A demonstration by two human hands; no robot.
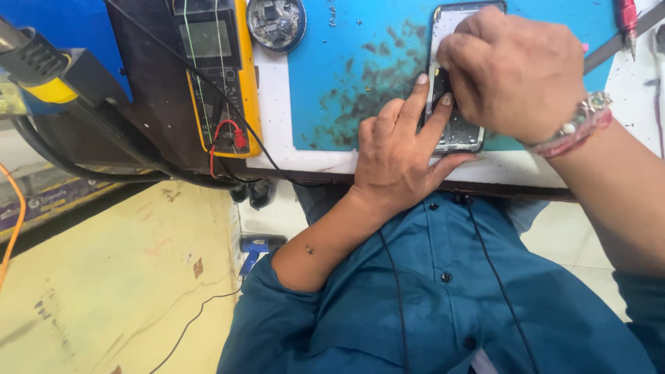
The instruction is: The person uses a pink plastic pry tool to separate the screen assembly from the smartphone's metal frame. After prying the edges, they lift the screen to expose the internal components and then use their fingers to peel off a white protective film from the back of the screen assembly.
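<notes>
Now | left hand point(395, 156) fingers spread, steadying opened phone point(457, 131) | right hand point(516, 73) curled, pressing phone

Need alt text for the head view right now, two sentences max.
Both hands work on an opened phone lying on a stained blue mat: the left hand steadies it while the right hand presses on its middle. A yellow multimeter lies to the left.

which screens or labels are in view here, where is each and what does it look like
Multimeter: upper left on the bench, yellow casing, dark face, blank grey-green rectangular display.
Opened phone: on the blue mat, under the left hand and right hand; display not visible.
Printed strip: far left edge, purple and yellow, blurred.
</notes>
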